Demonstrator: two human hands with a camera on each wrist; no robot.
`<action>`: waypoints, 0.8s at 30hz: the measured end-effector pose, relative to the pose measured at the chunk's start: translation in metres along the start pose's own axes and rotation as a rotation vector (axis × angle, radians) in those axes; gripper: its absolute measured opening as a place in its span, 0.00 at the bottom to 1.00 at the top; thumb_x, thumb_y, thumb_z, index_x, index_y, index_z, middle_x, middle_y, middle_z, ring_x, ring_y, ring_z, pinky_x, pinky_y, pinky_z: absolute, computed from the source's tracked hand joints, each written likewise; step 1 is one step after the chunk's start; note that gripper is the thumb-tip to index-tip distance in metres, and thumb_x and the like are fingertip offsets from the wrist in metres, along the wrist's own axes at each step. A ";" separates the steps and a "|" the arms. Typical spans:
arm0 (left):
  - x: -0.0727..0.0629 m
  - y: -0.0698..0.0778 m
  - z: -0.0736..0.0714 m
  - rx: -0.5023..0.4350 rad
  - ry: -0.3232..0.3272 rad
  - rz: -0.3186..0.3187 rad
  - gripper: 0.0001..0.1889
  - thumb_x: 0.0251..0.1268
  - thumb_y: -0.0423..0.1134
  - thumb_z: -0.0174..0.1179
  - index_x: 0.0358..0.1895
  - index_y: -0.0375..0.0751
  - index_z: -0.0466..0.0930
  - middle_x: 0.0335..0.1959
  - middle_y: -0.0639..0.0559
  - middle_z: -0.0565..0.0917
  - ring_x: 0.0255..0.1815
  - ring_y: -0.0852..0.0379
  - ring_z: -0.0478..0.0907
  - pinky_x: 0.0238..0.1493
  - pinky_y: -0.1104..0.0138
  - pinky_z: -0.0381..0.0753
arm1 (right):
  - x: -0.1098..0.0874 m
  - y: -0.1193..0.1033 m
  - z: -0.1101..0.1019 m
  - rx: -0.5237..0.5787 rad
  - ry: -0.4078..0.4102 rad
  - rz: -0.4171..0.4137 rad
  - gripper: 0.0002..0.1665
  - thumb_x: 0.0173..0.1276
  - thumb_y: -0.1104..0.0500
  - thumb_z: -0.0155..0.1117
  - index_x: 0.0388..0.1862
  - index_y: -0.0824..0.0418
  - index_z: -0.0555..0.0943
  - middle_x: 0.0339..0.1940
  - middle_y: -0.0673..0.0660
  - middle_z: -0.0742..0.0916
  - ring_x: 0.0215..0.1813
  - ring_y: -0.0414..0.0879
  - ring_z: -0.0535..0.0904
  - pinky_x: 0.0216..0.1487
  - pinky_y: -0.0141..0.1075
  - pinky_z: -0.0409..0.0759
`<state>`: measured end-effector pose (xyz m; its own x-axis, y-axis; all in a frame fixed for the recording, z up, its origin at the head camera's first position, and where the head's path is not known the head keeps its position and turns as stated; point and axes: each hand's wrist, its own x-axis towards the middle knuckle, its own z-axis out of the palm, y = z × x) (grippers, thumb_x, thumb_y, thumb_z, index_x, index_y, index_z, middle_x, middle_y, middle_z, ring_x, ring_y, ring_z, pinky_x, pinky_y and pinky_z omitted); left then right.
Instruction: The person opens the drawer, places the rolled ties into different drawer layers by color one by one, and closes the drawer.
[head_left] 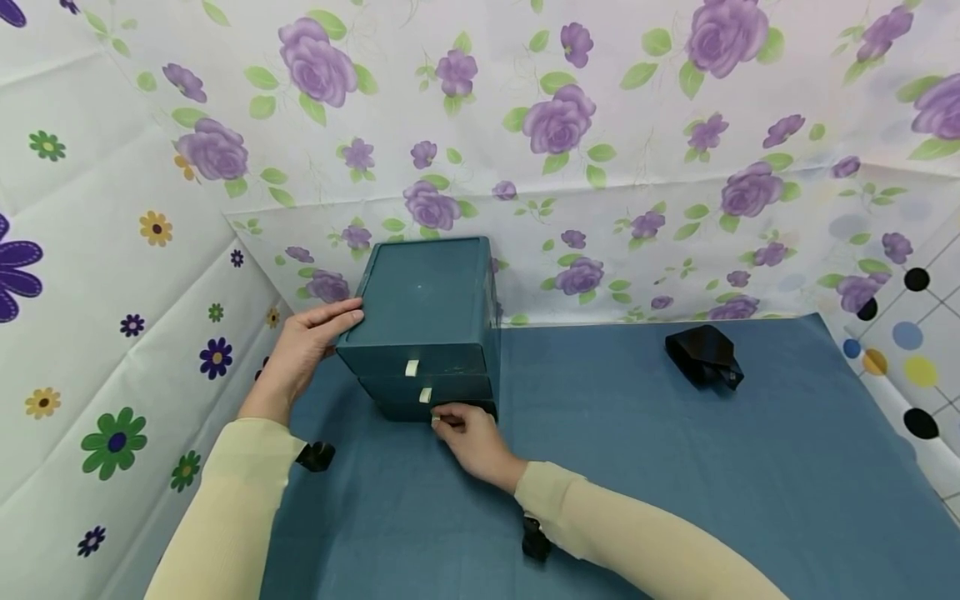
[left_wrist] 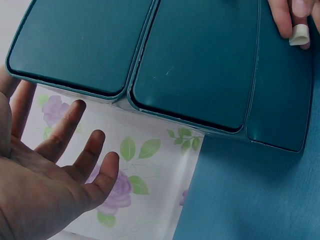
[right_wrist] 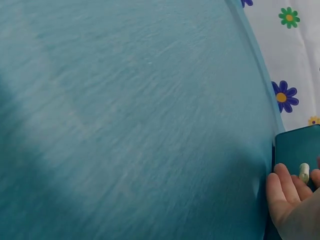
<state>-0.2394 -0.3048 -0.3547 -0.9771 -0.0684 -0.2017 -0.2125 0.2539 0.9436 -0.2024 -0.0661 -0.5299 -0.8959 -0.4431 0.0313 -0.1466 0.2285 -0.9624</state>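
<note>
A dark teal three-drawer cabinet (head_left: 427, 292) stands against the back wall, each drawer front bearing a small pale pull. My left hand (head_left: 303, 342) rests on the cabinet's upper left edge. In the left wrist view the fingers of that left hand (left_wrist: 65, 165) are spread and mostly straight beside the drawer fronts. Down at the lowest drawer (left_wrist: 280, 90), my right hand (head_left: 472, 437) pinches the white pull (left_wrist: 300, 35) between thumb and fingers. The right wrist view catches the right hand (right_wrist: 295, 200) only at its lower right corner. All the drawers look closed.
A crumpled black object (head_left: 705, 357) lies at the back right of the blue cloth (head_left: 637, 433). Flowered sheets (head_left: 637, 208) line the back and left sides, close to the cabinet. Small black devices (head_left: 536, 540) hang at both wrists.
</note>
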 end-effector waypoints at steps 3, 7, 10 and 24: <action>0.006 -0.006 -0.002 0.002 -0.001 0.000 0.29 0.55 0.58 0.64 0.62 0.58 0.74 0.71 0.59 0.62 0.65 0.57 0.64 0.59 0.58 0.65 | 0.001 -0.001 0.002 0.018 0.025 0.002 0.18 0.72 0.53 0.54 0.55 0.58 0.80 0.45 0.51 0.85 0.44 0.42 0.83 0.42 0.29 0.79; 0.011 -0.013 -0.004 0.007 0.003 0.006 0.29 0.54 0.59 0.64 0.61 0.60 0.74 0.71 0.61 0.63 0.65 0.58 0.65 0.59 0.58 0.66 | 0.002 -0.001 0.003 0.006 0.055 0.006 0.16 0.71 0.54 0.56 0.53 0.58 0.81 0.43 0.50 0.86 0.42 0.40 0.83 0.41 0.28 0.79; 0.012 -0.014 -0.005 0.008 0.011 0.006 0.28 0.55 0.58 0.63 0.61 0.60 0.75 0.70 0.60 0.63 0.64 0.58 0.65 0.58 0.58 0.66 | 0.003 -0.001 0.003 -0.008 0.070 0.004 0.15 0.70 0.54 0.57 0.51 0.58 0.82 0.43 0.49 0.86 0.41 0.37 0.83 0.41 0.28 0.79; -0.004 0.003 0.001 0.007 -0.005 -0.005 0.29 0.55 0.57 0.64 0.62 0.57 0.74 0.71 0.59 0.61 0.64 0.57 0.65 0.58 0.59 0.66 | -0.003 -0.004 0.010 -0.007 0.157 0.010 0.12 0.67 0.57 0.61 0.46 0.56 0.85 0.41 0.48 0.88 0.39 0.36 0.83 0.38 0.27 0.79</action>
<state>-0.2365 -0.3027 -0.3509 -0.9761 -0.0647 -0.2074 -0.2172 0.2599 0.9409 -0.1948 -0.0743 -0.5292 -0.9519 -0.2997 0.0639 -0.1397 0.2389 -0.9609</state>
